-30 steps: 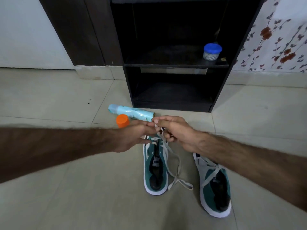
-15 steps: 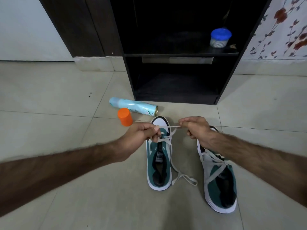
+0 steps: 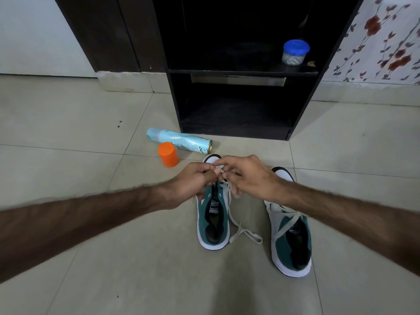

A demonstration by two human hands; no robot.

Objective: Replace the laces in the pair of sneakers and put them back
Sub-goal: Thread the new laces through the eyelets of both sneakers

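Two green-and-white sneakers sit side by side on a tiled floor [image 3: 91, 133], toes toward a dark open cabinet [image 3: 241, 105]. Over the toe end of the left sneaker [image 3: 212, 221], the left hand [image 3: 193, 181] and right hand [image 3: 252, 178] meet with fingers curled, each pinching the pale lace [image 3: 236, 226], whose loose ends trail onto the tiles between the shoes. The right sneaker [image 3: 289, 239] stands just beside it, its lace crossed over the tongue. A light-blue spray can [image 3: 179, 140] lies on its side near an orange cap [image 3: 168, 154]. A blue-lidded jar [image 3: 295, 52] rests on the cabinet shelf.
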